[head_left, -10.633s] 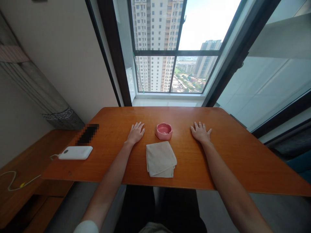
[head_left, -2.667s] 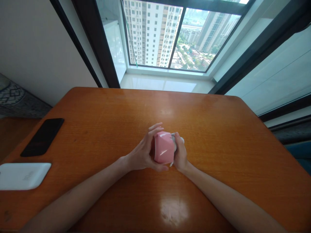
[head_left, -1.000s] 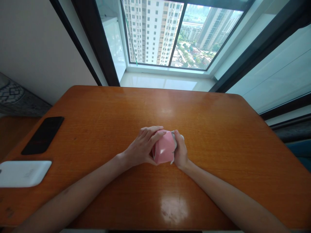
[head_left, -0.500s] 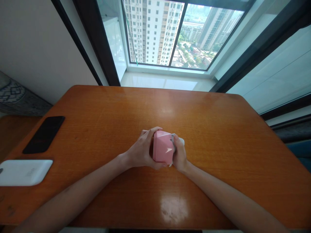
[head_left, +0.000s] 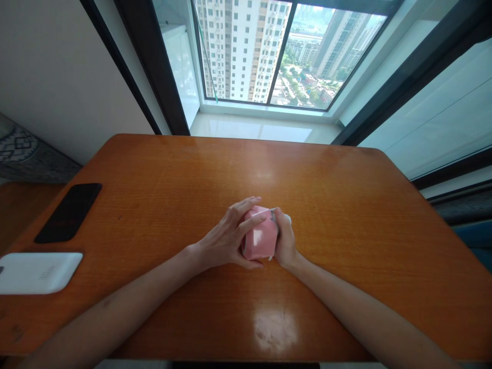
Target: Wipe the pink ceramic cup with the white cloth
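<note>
Just above the middle of the wooden table [head_left: 184, 184] is a small pink box-shaped object [head_left: 260, 240] with angled, shiny faces. My left hand [head_left: 234, 230] is closed around its left side, the thumb along the near edge and one finger laid across the top. At the other side my right hand [head_left: 285, 241] grips the right end, where a whitish-grey part [head_left: 274, 216] shows beside the thumb. What that part is, I cannot make out. The right fingers are mostly hidden beneath.
On the left of the table lie a black phone [head_left: 69, 212] and, nearer, a white flat device [head_left: 40, 273] reaching the frame edge. Beyond the far table edge is a large window [head_left: 269, 56] with dark frames. A patterned cushion [head_left: 23, 148] is at far left.
My left fingers have shifted, one now lying across the top of the pink box-shaped object. The object has turned slightly in my hands. The right hand has barely moved.
</note>
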Demonstrator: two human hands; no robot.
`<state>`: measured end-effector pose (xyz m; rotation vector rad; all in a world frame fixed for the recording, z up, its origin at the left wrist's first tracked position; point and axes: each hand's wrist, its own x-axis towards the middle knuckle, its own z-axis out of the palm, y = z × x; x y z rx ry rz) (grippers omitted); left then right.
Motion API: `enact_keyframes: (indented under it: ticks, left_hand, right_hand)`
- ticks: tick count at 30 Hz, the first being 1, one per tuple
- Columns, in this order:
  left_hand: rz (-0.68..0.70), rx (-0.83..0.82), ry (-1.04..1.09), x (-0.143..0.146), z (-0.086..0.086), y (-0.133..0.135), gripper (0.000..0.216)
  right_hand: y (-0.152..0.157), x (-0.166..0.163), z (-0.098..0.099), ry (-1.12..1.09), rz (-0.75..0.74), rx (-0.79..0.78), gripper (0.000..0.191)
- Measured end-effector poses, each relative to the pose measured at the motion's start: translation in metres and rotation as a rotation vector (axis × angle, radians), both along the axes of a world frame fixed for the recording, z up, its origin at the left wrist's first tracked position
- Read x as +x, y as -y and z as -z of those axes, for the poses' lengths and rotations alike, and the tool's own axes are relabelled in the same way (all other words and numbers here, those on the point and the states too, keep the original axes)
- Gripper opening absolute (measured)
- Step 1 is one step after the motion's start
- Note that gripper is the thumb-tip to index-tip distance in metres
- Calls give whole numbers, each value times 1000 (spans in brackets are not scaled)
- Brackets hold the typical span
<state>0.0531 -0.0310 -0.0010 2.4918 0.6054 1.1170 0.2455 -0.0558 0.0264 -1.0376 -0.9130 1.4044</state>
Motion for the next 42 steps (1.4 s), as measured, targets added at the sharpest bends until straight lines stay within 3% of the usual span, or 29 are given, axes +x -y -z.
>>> enact_keyframes:
  ticks: [4, 10, 16, 18, 23, 29, 36, 42]
  left_hand:
    - [-78, -7, -22, 1, -7, 2, 119]
    - [-84, -166, 96, 4, -18, 5, 114]
    - [-62, -620, 117, 4, -23, 9, 97]
    - [-44, -690, 141, 4, -21, 10, 95]
    - [15, -638, 193, 4, -12, 10, 114]
    - [51, -274, 134, 5, -8, 9, 153]
    - [-16, -212, 103, 10, -11, 11, 120]
    - [-95, -199, 68, 7, -17, 12, 120]
  right_hand:
    - [-2, -1, -1, 6, 26, 3, 62]
    - [4, 2, 10, 41, 2, 46, 63]
    - [14, 5, 18, 108, -54, 100, 68]
    - [14, 4, 17, 107, -52, 84, 70]
    - [10, 2, 9, 126, -20, 79, 72]
    - [2, 0, 3, 80, 11, 13, 69]
    - [-5, -3, 0, -17, 29, -34, 61]
    - [1, 2, 9, 96, 19, 57, 67]
